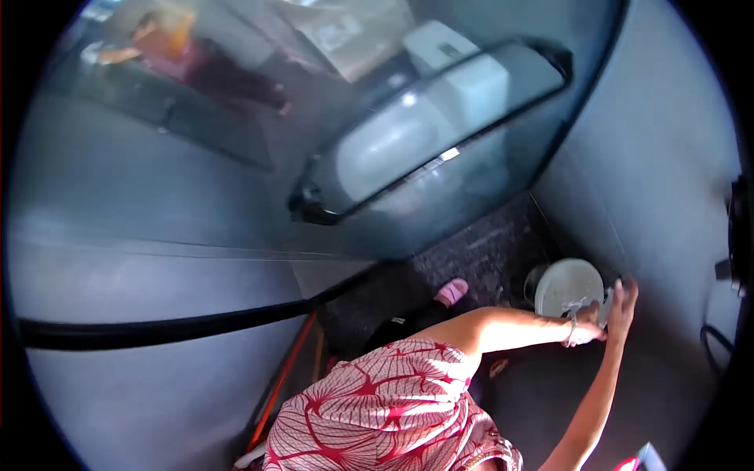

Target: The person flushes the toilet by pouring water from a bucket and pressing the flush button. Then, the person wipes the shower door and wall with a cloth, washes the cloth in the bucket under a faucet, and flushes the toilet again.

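Observation:
A bracelet circles the wrist of my left hand (pixel 586 330), which reaches over the near rim of a round white bucket (pixel 567 284). My left fingers look bent and blurred, and whether anything is in them is hidden. My right hand (pixel 622 308) comes in from below right and almost meets the left one beside the bucket. Its fingers point upward and stand slightly apart, with nothing plainly held. A small pale patch shows between the two hands, too blurred to name. Whitish streaks lie on the pale surface of the bucket near my left fingers.
A glass panel (pixel 236 200) with a long black handle (pixel 440 177) stands ahead. In the glass appear a toilet (pixel 459 74) and a blurred person (pixel 173 55). Grey walls (pixel 660 141) enclose the dark floor (pixel 487 247). A pink slipper (pixel 452 291) is on a foot below.

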Demonstrator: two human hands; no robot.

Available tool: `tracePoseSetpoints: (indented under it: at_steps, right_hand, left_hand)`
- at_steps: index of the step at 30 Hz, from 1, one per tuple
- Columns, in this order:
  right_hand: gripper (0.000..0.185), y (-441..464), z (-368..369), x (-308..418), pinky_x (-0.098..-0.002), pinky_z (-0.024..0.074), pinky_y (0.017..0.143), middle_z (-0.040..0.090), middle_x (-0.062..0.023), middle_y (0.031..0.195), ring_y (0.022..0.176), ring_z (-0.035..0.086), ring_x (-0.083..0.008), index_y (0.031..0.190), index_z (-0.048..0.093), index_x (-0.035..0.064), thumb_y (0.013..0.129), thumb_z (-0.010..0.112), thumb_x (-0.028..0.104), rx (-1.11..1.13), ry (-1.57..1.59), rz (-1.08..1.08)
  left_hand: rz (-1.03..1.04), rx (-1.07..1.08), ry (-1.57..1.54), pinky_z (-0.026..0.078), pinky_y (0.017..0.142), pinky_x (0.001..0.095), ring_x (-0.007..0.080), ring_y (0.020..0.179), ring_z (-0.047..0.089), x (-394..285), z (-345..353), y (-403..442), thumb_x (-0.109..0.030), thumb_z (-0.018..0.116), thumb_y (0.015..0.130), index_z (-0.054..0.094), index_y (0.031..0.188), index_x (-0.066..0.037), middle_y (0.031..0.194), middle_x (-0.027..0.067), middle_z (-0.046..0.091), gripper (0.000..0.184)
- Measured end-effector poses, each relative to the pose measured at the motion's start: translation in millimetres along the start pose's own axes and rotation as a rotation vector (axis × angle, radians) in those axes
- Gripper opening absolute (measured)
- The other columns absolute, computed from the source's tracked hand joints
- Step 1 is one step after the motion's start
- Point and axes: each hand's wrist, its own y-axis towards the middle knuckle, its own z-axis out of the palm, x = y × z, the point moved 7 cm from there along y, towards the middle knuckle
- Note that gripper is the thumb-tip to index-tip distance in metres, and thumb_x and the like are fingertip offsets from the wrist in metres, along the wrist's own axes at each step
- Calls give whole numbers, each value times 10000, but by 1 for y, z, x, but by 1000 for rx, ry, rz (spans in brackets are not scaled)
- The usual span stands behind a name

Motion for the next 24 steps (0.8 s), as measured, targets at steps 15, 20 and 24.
tracePoseSetpoints:
  at_steps: [15, 20, 24]
  right_hand:
    - [355, -109, 162, 45, -325, 420, 801, 532, -113, 1008, 936, 507, -238, 882, 548, 12, 533, 494, -31, 1053, 1058, 336]
    - [389, -143, 240, 61, -318, 463, 725, 580, -130, 954, 817, 578, -204, 1102, 502, 41, 717, 536, 85, 1105, -209, -257]
    - [286, -233, 320, 126, -307, 442, 703, 605, -156, 842, 750, 583, -216, 1027, 551, 32, 759, 530, 131, 1311, -422, -459]
  left_hand:
    - [130, -170, -66, 415, 362, 214, 149, 529, 557, 123, -125, -170, -215, 535, 764, 521, 1044, -3, 719, 125, 584, 352]
    - [-126, -433, -974, 373, 263, 232, 231, 503, 590, 188, -151, -262, -310, 439, 843, 436, 1123, -37, 765, 144, 585, 391]
    - [-87, -789, -1219, 367, 276, 247, 221, 502, 571, 240, -201, -398, -293, 455, 829, 461, 1081, -48, 801, 134, 590, 352]
